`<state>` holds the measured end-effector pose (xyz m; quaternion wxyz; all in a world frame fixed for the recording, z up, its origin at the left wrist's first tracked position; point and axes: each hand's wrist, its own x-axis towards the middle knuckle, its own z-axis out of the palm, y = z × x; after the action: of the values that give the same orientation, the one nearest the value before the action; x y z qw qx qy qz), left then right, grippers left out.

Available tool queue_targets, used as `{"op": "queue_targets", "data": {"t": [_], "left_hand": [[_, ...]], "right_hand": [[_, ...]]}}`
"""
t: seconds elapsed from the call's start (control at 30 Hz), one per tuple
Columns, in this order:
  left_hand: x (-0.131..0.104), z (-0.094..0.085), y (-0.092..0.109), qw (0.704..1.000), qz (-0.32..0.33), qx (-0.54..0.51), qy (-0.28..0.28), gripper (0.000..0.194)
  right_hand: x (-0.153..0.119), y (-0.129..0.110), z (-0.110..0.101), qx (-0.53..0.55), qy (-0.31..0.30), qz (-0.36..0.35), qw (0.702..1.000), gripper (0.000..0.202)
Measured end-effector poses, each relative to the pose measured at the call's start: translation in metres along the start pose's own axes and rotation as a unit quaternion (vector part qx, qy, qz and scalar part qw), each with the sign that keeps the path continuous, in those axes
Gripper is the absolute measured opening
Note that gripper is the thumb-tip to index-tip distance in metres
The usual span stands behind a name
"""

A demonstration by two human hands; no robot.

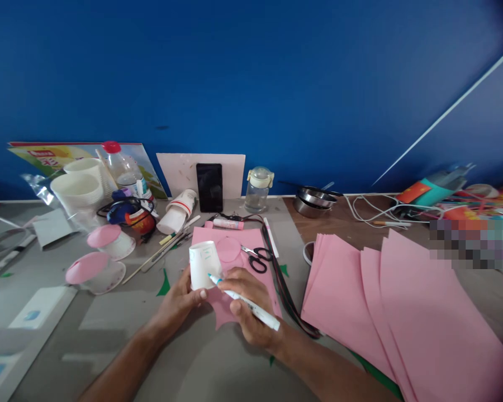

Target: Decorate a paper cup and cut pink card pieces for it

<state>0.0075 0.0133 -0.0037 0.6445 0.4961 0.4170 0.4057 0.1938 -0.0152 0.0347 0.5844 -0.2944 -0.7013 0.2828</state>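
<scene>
My left hand [184,296] grips a white paper cup [203,262], which is upside down, with its narrow base at the top. Blue marks run along the upper part of its side. A white marker [251,307] with a blue tip is held in my right hand [251,304], its tip at the cup's side. Under and behind the cup lies a pink paper sheet [251,279] with a jagged cut edge. On that sheet are a pink paper circle [228,249] and black-handled scissors [257,259]. A pink glue stick [228,224] lies just beyond.
Two cups with pink paper tops [88,268] stand at left, near stacked paper cups [77,190] and a bottle [119,164]. A phone [209,187] leans at the back beside a glass jar [259,190]. Pink paper sheets [339,273] cover the right; metal bowls [314,201] sit behind.
</scene>
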Motion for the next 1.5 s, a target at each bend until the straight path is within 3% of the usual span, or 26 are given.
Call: {"op": "queue_targets", "data": {"t": [0.47,1.5], "left_hand": [[0.0012,-0.0022,-0.0055,1.000,0.003,0.018,0.011,0.055],[0.0027,-0.0052,-0.0087,1.000,0.002,0.020,0.008,0.056]], "right_hand": [[-0.0014,0.0001,0.0033,-0.017,-0.007,0.034,0.999,0.019],[-0.0003,-0.0021,0.0017,-0.043,-0.028,0.066,0.996,0.016]]}}
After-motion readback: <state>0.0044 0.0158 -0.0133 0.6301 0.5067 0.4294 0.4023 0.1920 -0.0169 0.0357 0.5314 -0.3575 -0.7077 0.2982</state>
